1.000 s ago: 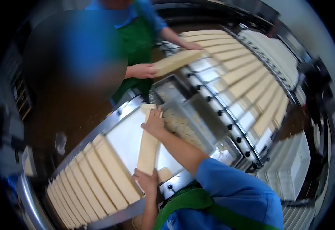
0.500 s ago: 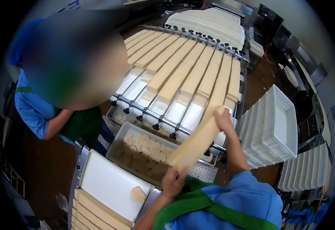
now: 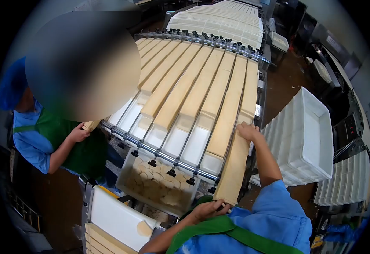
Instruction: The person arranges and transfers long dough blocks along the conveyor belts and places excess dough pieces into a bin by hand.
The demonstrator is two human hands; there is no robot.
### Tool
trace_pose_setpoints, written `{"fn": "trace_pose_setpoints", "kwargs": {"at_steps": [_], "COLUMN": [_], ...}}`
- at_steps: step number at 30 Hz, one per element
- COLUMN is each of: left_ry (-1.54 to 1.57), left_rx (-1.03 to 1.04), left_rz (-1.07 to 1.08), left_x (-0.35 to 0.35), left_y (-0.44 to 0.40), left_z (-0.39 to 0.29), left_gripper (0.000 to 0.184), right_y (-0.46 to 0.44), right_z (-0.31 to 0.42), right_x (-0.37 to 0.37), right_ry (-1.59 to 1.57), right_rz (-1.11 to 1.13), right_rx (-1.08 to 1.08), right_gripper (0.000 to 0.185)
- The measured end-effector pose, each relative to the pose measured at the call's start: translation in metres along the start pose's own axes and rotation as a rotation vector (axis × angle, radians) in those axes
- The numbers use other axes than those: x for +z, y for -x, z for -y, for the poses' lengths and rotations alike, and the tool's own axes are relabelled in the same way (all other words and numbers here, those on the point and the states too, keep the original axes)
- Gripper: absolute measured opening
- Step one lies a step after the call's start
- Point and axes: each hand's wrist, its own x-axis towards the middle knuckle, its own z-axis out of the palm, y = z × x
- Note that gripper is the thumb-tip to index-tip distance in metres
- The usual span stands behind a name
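1. A long pale block [image 3: 234, 167] lies lengthwise between the wearer's two hands, at the right front of a slatted feed table, crossing its metal front bar [image 3: 166, 154].
2. The right hand [image 3: 249, 131] grasps the block near its far end, fingers curled over the edge.
3. The left hand [image 3: 210, 210] grasps the near end, fingertips against the end face. Whether the table takes any of the block's weight, I cannot tell.
4. Beyond the right hand, more pale blocks [image 3: 193, 91] lie side by side in lanes divided by thin metal rods.
5. Under the front bar sits a bin [image 3: 125, 175] of loose, flat pale pieces [image 3: 161, 180].
6. At lower left, a white work surface [image 3: 115, 213] bears one flat pale piece [image 3: 144, 228]; further blocks [image 3: 104, 241] lie at its near end.
7. To the right stand stacked white crates [image 3: 297, 135].
8. At left, a co-worker in a green apron [image 3: 83, 148] holds a pale thing [image 3: 92, 125], mostly hidden by a blurred patch.
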Motion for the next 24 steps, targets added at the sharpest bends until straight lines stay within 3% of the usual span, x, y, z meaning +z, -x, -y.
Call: {"fn": "trace_pose_setpoints", "kwargs": {"at_steps": [3, 5, 10, 12, 15, 17, 19, 24], "left_ry": [-0.120, -0.081, 0.099, 0.190, 0.141, 0.175, 0.136, -0.033], "left_rx": [0.059, 0.023, -0.085, -0.258, -0.323, -0.357, -0.344, -0.327], "left_rz": [0.009, 0.015, 0.085, 0.385, 0.386, 0.371, 0.501, 0.308], "left_x": [-0.001, 0.003, 0.009, 0.020, 0.031, 0.030, 0.028, 0.057], "left_y": [-0.011, -0.018, -0.037, -0.040, -0.064, -0.083, -0.095, -0.074], "left_z": [0.007, 0.011, 0.023, 0.028, 0.048, 0.055, 0.056, 0.048], "left_gripper": [0.032, 0.030, 0.027, 0.037, 0.040, 0.033, 0.021, 0.011], "right_y": [-0.006, -0.010, -0.015, -0.007, 0.002, 0.005, 0.005, -0.003], "right_z": [0.000, 0.002, -0.003, 0.000, 0.004, 0.004, 0.000, 0.001], "right_x": [-0.003, -0.001, 0.008, 0.007, 0.014, 0.028, 0.037, 0.048], "right_ry": [-0.026, -0.013, 0.066, 0.068, -0.004, -0.072, -0.049, 0.151], "right_rz": [0.061, -0.052, -0.247, -0.288, -0.426, -0.520, -0.481, -0.652], "right_rx": [0.008, 0.078, -0.020, -0.048, -0.064, -0.101, -0.078, -0.101], "right_gripper": [0.060, 0.058, 0.052, 0.050, 0.052, 0.057, 0.063, 0.064]}}
